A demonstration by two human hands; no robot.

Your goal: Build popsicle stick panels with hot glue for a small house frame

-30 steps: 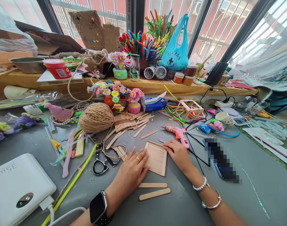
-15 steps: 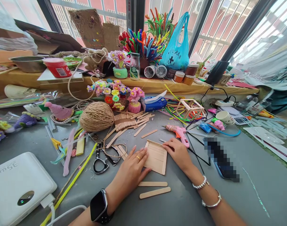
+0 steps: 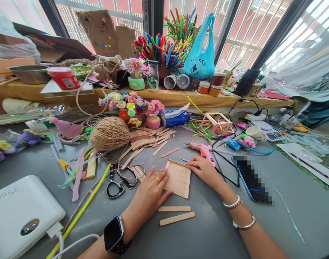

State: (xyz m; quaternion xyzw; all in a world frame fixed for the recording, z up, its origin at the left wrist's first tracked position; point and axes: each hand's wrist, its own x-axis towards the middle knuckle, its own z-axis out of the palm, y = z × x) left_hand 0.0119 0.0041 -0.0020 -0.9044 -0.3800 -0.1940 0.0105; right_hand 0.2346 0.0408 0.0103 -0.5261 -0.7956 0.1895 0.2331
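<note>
Mia: Sticks glued side by side make a flat stick panel (image 3: 179, 178), and it lies on the gray table (image 3: 213, 230) right between the 2 hands.

Ben: Where is the left hand (image 3: 148, 192)?

Mia: It lies flat with its fingers spread, and the fingertips press on the left edge of the panel. That wrist has a black watch (image 3: 113, 235).

Ben: And the right hand (image 3: 204, 171)?

Mia: It rests on the panel's right top corner, fingers flat and not curled around anything. Both hands are well apart, 1 on each side.

Ben: What lies close by?

Mia: 2 loose sticks (image 3: 175, 213) lie just below the panel, near the left hand. A pink glue gun (image 3: 203, 150) sits just above the right hand. Scissors (image 3: 116, 183) lie to the left, and a big ball of twine (image 3: 109, 133) is farther back.

Ben: Is anything hard to see?

Mia: Yes. The left fingers cover part of the panel's edge. I cannot tell if the right fingertips touch the glue gun's cord. The phone (image 3: 252, 178) on the right is blurred out. The white box (image 3: 21, 212) in the left corner is cut off by the picture's edge.
</note>
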